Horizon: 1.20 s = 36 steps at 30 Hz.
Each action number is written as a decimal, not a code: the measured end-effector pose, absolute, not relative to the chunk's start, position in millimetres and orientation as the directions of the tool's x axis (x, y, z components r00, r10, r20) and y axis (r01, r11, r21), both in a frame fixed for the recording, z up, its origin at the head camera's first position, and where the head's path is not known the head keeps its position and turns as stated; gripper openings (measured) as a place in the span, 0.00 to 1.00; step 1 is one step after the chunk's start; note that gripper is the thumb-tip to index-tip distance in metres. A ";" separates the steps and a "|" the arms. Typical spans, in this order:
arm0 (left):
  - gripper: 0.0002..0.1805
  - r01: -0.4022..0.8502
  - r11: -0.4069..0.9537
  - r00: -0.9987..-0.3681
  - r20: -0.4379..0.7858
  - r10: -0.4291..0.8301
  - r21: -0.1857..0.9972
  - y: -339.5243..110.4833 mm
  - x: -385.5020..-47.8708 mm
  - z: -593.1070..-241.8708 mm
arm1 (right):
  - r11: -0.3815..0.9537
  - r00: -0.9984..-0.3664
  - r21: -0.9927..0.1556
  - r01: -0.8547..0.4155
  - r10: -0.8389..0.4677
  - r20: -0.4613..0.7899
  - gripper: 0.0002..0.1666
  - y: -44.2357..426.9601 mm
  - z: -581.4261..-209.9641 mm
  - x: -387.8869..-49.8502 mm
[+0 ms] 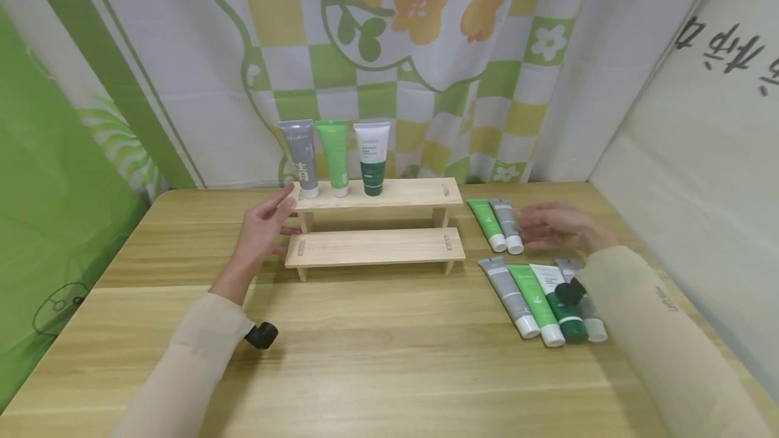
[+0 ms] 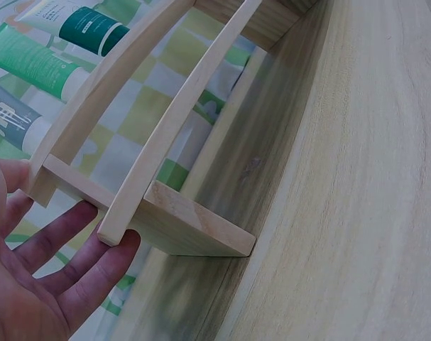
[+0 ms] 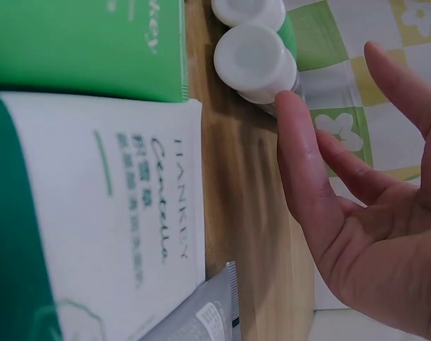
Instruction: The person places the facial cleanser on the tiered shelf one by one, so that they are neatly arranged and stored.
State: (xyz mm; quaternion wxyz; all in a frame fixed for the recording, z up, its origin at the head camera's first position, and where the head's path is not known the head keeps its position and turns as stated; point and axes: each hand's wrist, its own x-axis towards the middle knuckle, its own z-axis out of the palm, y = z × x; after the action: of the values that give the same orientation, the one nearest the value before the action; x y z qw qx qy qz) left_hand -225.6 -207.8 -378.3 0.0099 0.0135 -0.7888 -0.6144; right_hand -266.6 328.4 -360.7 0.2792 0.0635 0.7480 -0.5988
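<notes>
My left hand (image 1: pixel 260 230) holds the left end of a two-tier wooden shelf (image 1: pixel 374 247). In the left wrist view its thumb is at the upper board and its fingers (image 2: pixel 105 277) reach around the end of the boards. On the upper tier stand a grey tube (image 1: pixel 301 157), a green tube (image 1: pixel 334 157) and a white and dark green tube (image 1: pixel 372 157), caps down. To the right, my right hand (image 1: pixel 556 225) has extended fingers and holds nothing. It is beside a lying grey tube (image 1: pixel 505 222) and a lying green tube (image 1: pixel 485 222); whether it touches the grey one I cannot tell.
Nearer the front right, several more tubes lie in a row: a grey tube (image 1: pixel 508 296), a green tube (image 1: pixel 537 303), a white and green tube (image 1: pixel 562 313) and another grey one, partly behind the right wrist camera (image 1: pixel 570 291). A patterned curtain (image 1: pixel 426 86) hangs behind the table (image 1: pixel 377 357).
</notes>
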 end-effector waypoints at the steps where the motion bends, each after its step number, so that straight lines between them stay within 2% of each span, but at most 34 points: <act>1: 0.30 -0.009 0.246 -0.999 -0.001 -0.032 0.969 -207.7 -225.9 -378.5 | 0.290 -0.837 -0.857 0.425 -0.235 -0.494 0.41 328.2 -361.5 -267.3; 10: 0.30 -0.027 0.232 -0.999 -0.019 -0.034 0.972 -205.6 -224.3 -375.7 | 0.409 -0.833 -0.824 0.391 -0.222 -0.506 0.41 329.6 -364.4 -272.8; 17: 0.29 -0.026 0.223 -0.999 -0.021 -0.025 0.974 -205.3 -225.5 -377.4 | 0.441 -0.831 -0.791 0.423 -0.159 -0.533 0.43 320.7 -368.9 -276.6; 25: 0.29 -0.025 0.248 -0.999 -0.017 -0.035 0.968 -206.3 -225.4 -378.2 | 0.490 -0.829 -0.766 0.416 -0.140 -0.541 0.41 312.9 -365.3 -278.9; 36: 0.29 -0.021 0.248 -1.000 -0.018 -0.017 0.969 -207.2 -224.5 -374.6 | 0.575 -0.834 -0.719 0.391 -0.109 -0.541 0.45 302.0 -362.5 -284.8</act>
State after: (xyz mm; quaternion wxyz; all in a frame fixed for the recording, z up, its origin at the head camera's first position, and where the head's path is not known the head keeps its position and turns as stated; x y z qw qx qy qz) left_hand -224.5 -207.2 -374.6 -0.0016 0.0122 -0.7898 -0.6132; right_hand -284.8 302.0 -362.5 0.2758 0.0838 0.8434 -0.4534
